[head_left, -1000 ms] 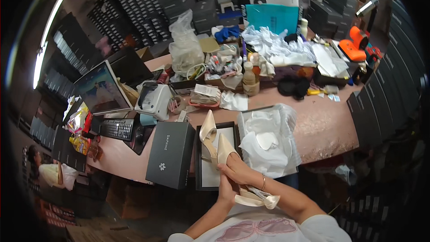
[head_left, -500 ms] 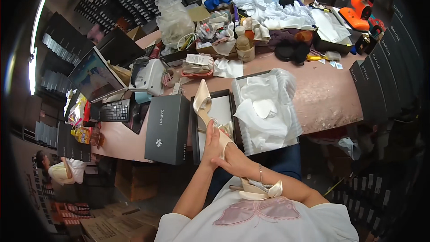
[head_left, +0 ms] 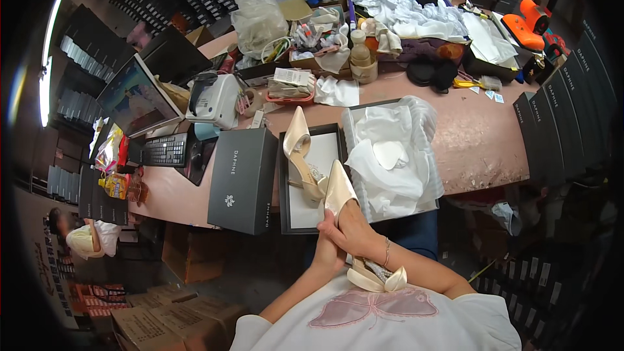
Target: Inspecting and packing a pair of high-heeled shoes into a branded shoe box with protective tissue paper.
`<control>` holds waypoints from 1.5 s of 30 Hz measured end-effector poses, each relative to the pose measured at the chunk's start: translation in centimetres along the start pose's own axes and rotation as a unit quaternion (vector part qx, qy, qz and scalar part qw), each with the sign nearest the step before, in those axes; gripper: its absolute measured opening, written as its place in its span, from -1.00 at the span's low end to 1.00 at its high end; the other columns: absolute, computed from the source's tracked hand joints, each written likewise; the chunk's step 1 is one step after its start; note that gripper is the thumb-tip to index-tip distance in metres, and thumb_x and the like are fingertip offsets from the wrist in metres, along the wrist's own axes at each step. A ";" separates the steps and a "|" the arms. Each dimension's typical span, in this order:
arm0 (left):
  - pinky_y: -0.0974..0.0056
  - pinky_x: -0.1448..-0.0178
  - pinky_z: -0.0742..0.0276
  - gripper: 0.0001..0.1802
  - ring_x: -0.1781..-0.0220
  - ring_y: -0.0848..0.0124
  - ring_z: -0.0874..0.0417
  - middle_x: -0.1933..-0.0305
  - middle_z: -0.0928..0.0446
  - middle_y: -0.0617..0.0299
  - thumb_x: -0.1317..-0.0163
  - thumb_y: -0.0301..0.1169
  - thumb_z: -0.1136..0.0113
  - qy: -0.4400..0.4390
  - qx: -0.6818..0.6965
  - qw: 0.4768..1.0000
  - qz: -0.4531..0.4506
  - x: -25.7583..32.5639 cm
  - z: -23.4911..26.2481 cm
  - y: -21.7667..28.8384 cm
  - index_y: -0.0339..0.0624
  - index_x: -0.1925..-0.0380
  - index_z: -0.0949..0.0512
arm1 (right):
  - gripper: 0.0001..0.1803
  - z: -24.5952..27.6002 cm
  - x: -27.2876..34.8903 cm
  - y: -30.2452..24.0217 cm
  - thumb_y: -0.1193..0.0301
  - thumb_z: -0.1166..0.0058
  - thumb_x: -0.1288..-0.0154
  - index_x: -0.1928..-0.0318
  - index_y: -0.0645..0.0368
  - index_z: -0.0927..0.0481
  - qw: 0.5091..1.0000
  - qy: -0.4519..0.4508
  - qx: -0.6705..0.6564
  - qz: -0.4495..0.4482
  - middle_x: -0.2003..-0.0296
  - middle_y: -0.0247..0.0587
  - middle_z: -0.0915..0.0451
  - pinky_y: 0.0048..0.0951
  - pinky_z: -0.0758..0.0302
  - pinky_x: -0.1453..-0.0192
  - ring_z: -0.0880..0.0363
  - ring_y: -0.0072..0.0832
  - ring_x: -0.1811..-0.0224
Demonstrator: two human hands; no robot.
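A cream satin high-heeled shoe (head_left: 337, 190) with a pointed toe is held in front of my chest, toe pointing away from me. My right hand (head_left: 356, 233) is closed around its middle. Its pearl-trimmed strap and satin bow (head_left: 378, 277) show behind my wrist. My left hand (head_left: 329, 251) is closed low against the shoe, pressed to the right hand; most of its fingers are hidden. The matching shoe (head_left: 298, 140) lies untouched in an open dark shoebox (head_left: 286, 211) with a pale lining, its toe toward the far edge.
Right of the shoebox, a tray (head_left: 432, 207) holds white tissue paper (head_left: 383, 182) and clear wrap. A closed dark box (head_left: 240, 179) stands to its left, near a keyboard (head_left: 164, 149) and monitor (head_left: 138, 101). Shoeboxes (head_left: 572, 104) are stacked at the right; clutter lines the back.
Both hands have drawn back from the shoe in the box, leaving it lying there. The other shoe's toe now shows between my hands, raised and pointing away.
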State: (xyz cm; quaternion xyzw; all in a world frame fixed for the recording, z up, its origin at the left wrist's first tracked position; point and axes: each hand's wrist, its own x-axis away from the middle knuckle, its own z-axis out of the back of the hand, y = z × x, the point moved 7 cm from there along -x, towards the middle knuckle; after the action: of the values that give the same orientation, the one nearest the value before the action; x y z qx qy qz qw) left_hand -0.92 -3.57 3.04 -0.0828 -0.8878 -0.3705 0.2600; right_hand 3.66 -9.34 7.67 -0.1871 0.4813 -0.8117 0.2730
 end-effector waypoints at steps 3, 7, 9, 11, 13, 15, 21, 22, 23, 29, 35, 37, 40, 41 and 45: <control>0.22 -0.25 -0.41 -0.26 -0.16 0.27 -0.50 -0.14 -0.45 0.10 -0.40 0.21 0.30 0.039 0.028 0.999 0.019 0.7 -0.2 -0.1 -0.18 -0.28 -0.25 | -0.31 0.6 1.5 -1.6 -0.01 0.08 -0.37 -0.10 0.49 -0.32 0.993 -0.001 -0.046 0.106 0.08 0.31 -0.31 -0.08 -0.27 -0.13 -0.31 0.16 0.03; 0.22 0.15 -0.62 -0.21 0.22 0.31 -0.62 0.26 -0.56 0.08 -0.30 0.35 0.28 0.025 -0.010 0.995 0.094 -2.0 2.4 0.2 -0.18 -0.01 -0.46 | -0.56 3.0 4.4 -1.3 0.25 0.02 -0.40 -0.13 0.31 -0.45 0.964 -0.174 -0.193 0.052 -0.05 0.13 -0.49 -0.31 -0.38 -0.20 -0.50 -0.19 -0.09; 0.24 0.15 -0.64 -0.19 0.22 0.31 -0.62 0.23 -0.56 0.11 -0.28 0.37 0.27 0.002 0.073 0.993 0.090 -3.3 1.4 1.7 -0.18 -0.01 -0.46 | -0.69 8.7 3.2 0.9 0.42 -0.08 -0.31 -0.03 0.24 -0.57 0.989 -0.013 -0.140 -0.044 0.12 -0.02 -0.62 -0.35 -0.49 -0.06 -0.60 -0.23 0.06; 0.09 -0.05 -0.61 -0.20 0.04 0.20 -0.58 0.01 -0.50 0.09 -0.32 0.34 0.33 -0.001 0.111 0.990 0.086 -3.8 -0.4 3.1 -0.15 -0.12 -0.38 | -0.71 14.4 1.9 2.4 0.50 -0.12 -0.24 0.02 0.27 -0.59 0.991 0.132 0.023 -0.023 0.13 -0.02 -0.64 -0.35 -0.51 -0.02 -0.61 -0.17 0.08; 0.00 -0.14 -0.54 -0.25 -0.03 0.13 -0.55 -0.08 -0.44 0.05 -0.39 0.25 0.44 -0.027 0.123 0.992 0.006 -4.8 -1.4 4.8 -0.14 -0.20 -0.29 | -0.71 15.7 0.7 0.1 0.51 -0.11 -0.22 0.03 0.28 -0.59 0.992 0.122 0.008 0.041 0.09 0.00 -0.62 -0.34 -0.51 -0.02 -0.61 -0.15 0.07; -0.03 -0.18 -0.50 -0.28 -0.05 0.09 -0.54 -0.13 -0.41 0.03 -0.44 0.19 0.54 -0.036 0.119 0.992 0.010 -4.9 -2.5 5.8 -0.15 -0.23 -0.24 | -0.69 14.5 0.0 -0.6 0.51 -0.10 -0.23 0.00 0.28 -0.59 0.995 0.076 0.005 0.057 -0.01 -0.01 -0.58 -0.31 -0.42 -0.18 -0.49 -0.14 -0.14; 0.06 -0.35 -0.34 -0.28 -0.26 0.16 -0.42 -0.25 -0.36 0.03 -0.45 0.18 0.54 -0.068 0.067 0.995 0.033 -5.2 -4.4 4.6 -0.13 -0.30 -0.20 | -0.61 8.7 -5.1 3.9 0.34 0.02 -0.29 -0.06 0.29 -0.56 0.982 -0.082 -0.140 0.091 -0.35 0.15 -0.21 -0.20 -0.17 -0.41 -0.15 0.07 -0.39; 0.07 -0.39 -0.30 -0.35 -0.33 0.20 -0.37 -0.30 -0.34 0.11 -0.48 0.10 0.49 -0.049 0.085 0.995 0.036 -4.9 -4.4 4.1 -0.13 -0.30 -0.22 | -0.57 6.4 -5.8 2.4 0.28 0.06 -0.30 -0.04 0.33 -0.56 0.966 -0.179 0.111 0.152 -0.40 0.19 -0.06 -0.12 -0.11 -0.44 -0.04 0.10 -0.43; 0.07 -0.42 -0.24 -0.34 -0.37 0.21 -0.31 -0.36 -0.26 0.13 -0.48 0.11 0.46 -0.017 0.073 0.997 0.035 -4.7 -4.2 3.1 -0.11 -0.34 -0.16 | -0.57 5.4 -6.7 3.7 0.26 0.09 -0.29 0.02 0.36 -0.57 0.981 -0.101 0.130 0.107 -0.43 0.21 0.10 0.05 -0.01 -0.45 0.11 0.14 -0.47; 0.00 -0.50 -0.06 -0.22 -0.48 0.14 -0.14 -0.48 -0.06 0.11 -0.41 0.22 0.42 -0.053 0.029 0.998 -0.005 -2.0 -1.5 0.7 -0.05 -0.44 0.04 | -0.64 1.4 -6.8 2.2 0.33 0.03 -0.16 0.25 0.43 -0.63 0.964 0.121 0.229 0.062 -0.44 0.27 0.07 0.48 0.08 -0.31 0.08 0.21 -0.47; 0.04 -0.31 -0.35 -0.29 -0.26 0.18 -0.40 -0.30 -0.31 0.10 -0.43 0.18 0.39 -0.037 0.018 0.997 -0.067 -0.5 -2.9 1.7 -0.09 -0.34 -0.17 | -0.62 4.8 -2.9 -1.0 0.33 -0.01 -0.28 0.04 0.39 -0.56 0.984 0.041 0.111 0.134 -0.40 0.28 0.00 0.11 -0.02 -0.43 0.10 0.23 -0.46; 0.06 -0.21 -0.45 -0.27 -0.11 0.20 -0.53 -0.17 -0.45 0.09 -0.41 0.22 0.42 -0.077 0.002 0.996 -0.037 -2.3 -1.9 3.0 -0.10 -0.27 -0.29 | -0.59 9.0 0.0 -1.6 0.30 -0.05 -0.32 -0.05 0.35 -0.52 0.980 0.071 0.086 0.164 -0.34 0.21 -0.15 -0.12 -0.24 -0.36 -0.14 0.12 -0.39; 0.06 -0.08 -0.53 -0.24 0.02 0.17 -0.57 -0.02 -0.50 0.04 -0.38 0.26 0.40 -0.063 0.026 0.998 0.012 -3.2 -2.2 3.5 -0.15 -0.19 -0.34 | -0.60 15.7 -0.1 4.6 0.32 -0.13 -0.26 -0.04 0.30 -0.49 0.946 0.238 0.217 -0.041 -0.04 0.07 -0.45 -0.21 -0.49 -0.05 -0.48 -0.05 -0.07; 0.04 -0.08 -0.53 -0.25 0.00 0.17 -0.56 -0.03 -0.49 0.03 -0.39 0.25 0.40 -0.074 0.041 0.996 0.028 -2.9 -2.9 3.1 -0.16 -0.20 -0.33 | -0.64 16.6 -0.2 6.4 0.35 -0.16 -0.23 0.02 0.29 -0.51 0.920 0.244 0.282 -0.120 0.09 0.02 -0.53 -0.23 -0.53 0.05 -0.56 -0.09 0.07; -0.05 -0.14 -0.50 -0.28 -0.11 0.16 -0.51 -0.16 -0.38 0.09 -0.42 0.20 0.41 -0.067 0.044 0.995 0.061 -2.9 -3.1 0.6 -0.14 -0.27 -0.25 | -0.76 14.6 -2.4 11.9 0.41 -0.23 -0.13 0.28 0.27 -0.50 0.930 0.222 0.268 -0.121 0.31 -0.07 -0.56 -0.21 -0.52 0.18 -0.58 -0.13 0.26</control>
State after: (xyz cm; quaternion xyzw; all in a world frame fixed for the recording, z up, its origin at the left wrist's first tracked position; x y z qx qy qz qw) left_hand 2.99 -5.14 3.70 -0.1497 -0.9122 -0.3080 0.2249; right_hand 16.96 -22.34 3.83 0.0209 0.2683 -0.9580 0.0991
